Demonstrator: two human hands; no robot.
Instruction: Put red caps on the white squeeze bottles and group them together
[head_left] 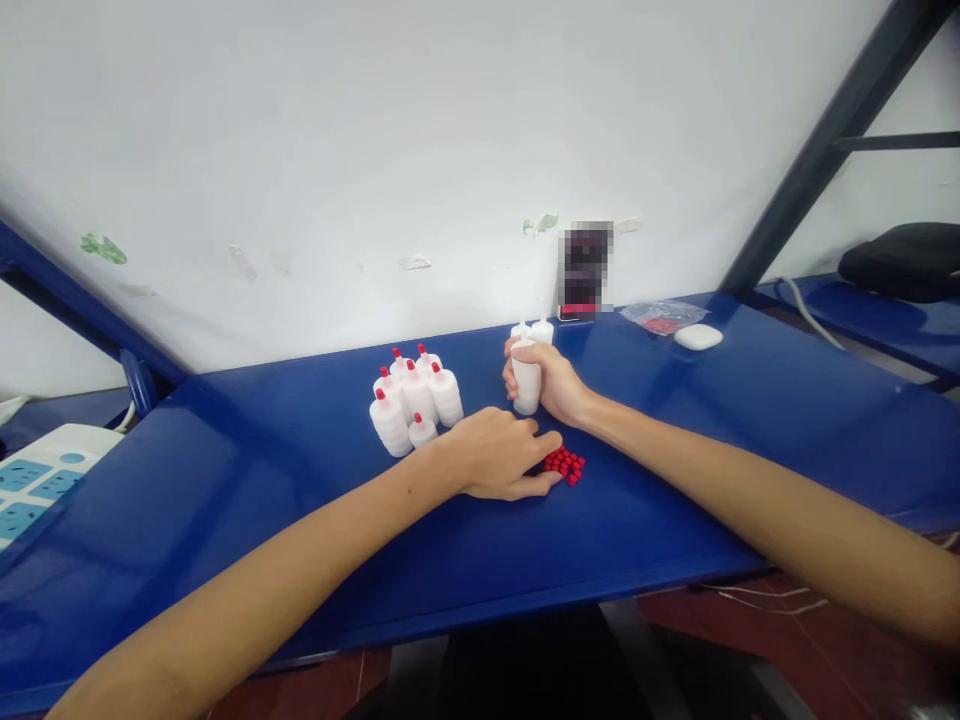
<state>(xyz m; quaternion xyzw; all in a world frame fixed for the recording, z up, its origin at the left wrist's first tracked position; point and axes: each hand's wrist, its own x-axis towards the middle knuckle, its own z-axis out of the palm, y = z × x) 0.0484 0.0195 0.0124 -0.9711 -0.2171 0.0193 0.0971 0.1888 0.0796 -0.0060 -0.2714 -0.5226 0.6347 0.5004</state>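
My right hand (pixel 561 385) is wrapped round a white squeeze bottle (pixel 526 388), which stands upright at or just over the blue tabletop. Right behind it are two more white bottles (pixel 542 332), partly hidden; no red caps show on them. My left hand (pixel 495 455) reaches across to a small pile of red caps (pixel 568 464). Its thumb and forefinger are spread at the pile's left edge, with nothing visible between them. Left of that hand stands a group of several white bottles (pixel 416 392) with red caps on their tips; my wrist partly covers the nearest one.
A phone-like device (pixel 586 270), blurred out, leans on the wall. Beside it lie a clear plastic bag (pixel 663 317) with red pieces and a white rounded case (pixel 698 337). A power strip (pixel 49 480) sits at far left, a dark bag (pixel 904 262) at far right.
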